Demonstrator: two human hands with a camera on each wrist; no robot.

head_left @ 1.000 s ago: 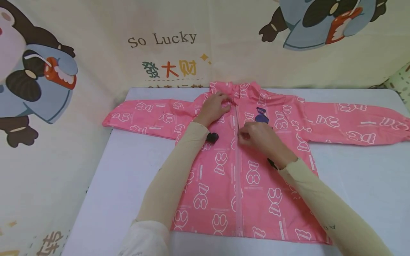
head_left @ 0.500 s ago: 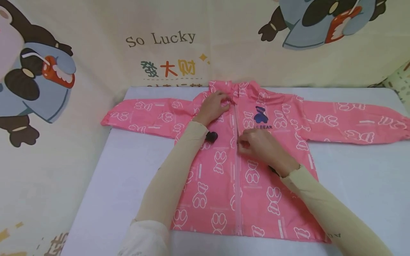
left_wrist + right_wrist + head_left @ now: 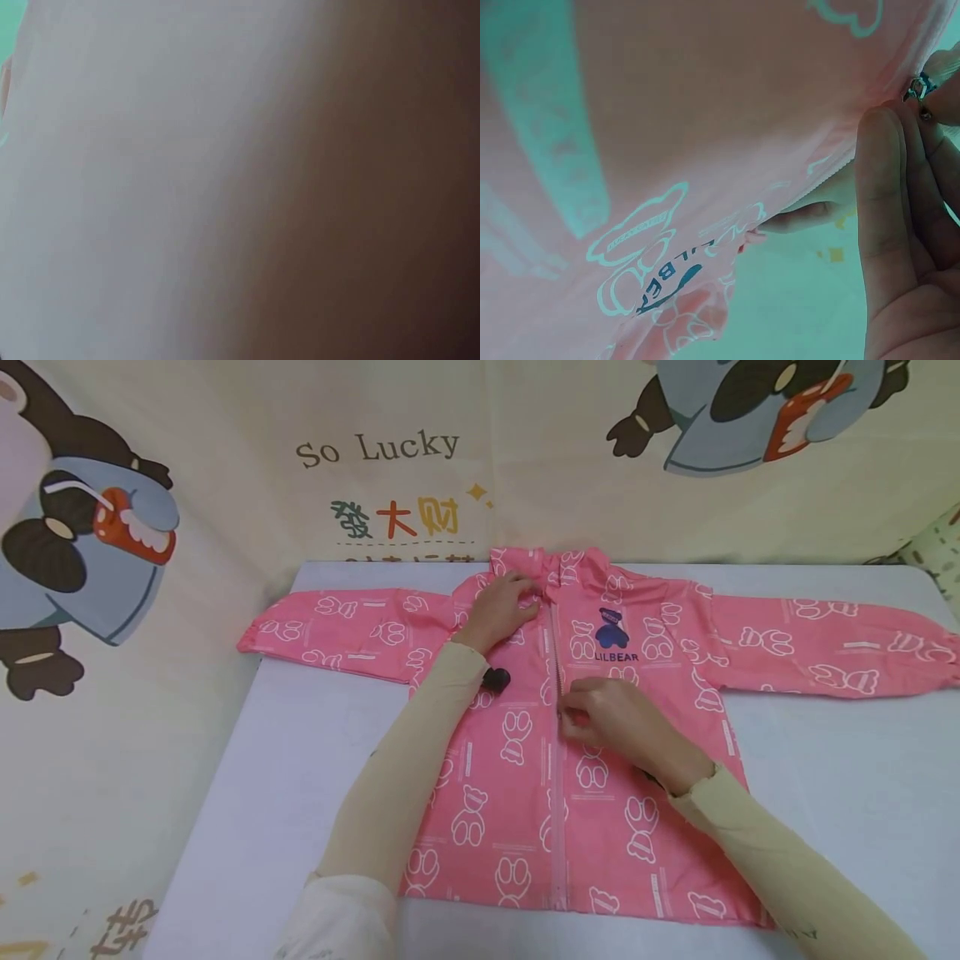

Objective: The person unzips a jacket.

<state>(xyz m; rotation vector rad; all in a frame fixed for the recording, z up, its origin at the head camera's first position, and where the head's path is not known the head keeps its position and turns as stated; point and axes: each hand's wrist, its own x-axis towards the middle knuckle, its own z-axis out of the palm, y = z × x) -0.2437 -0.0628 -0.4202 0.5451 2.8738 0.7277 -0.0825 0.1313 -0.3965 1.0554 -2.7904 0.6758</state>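
Observation:
A pink jacket (image 3: pixel 487 827) with white bear outlines lies front up, its sleeves spread. My left hand (image 3: pixel 498 614) has its fingertips bent at the zip edge just below the collar, holding the jacket there. Lower on the front, my right hand (image 3: pixel 611 714) pinches the zip's metal slider (image 3: pixel 916 90), which shows between thumb and fingers in the right wrist view. Above that hand the zip (image 3: pixel 556 643) is parted, with toothed edges showing; below it the zip line (image 3: pixel 558 827) runs joined to the hem. The left wrist view is mostly blur, with no fingers plain.
The jacket lies on a white table (image 3: pixel 300 760). Behind it hangs a cream cloth (image 3: pixel 540 468) with cartoon figures and lettering. A small black object (image 3: pixel 496 680) shows beside the left wrist. A blue bear print with lettering (image 3: pixel 613 631) marks the chest.
My right hand has slid down along the zip with the slider, uncovering the blue bear and its lettering. A longer parted stretch shows above it. The left hand stays at the collar.

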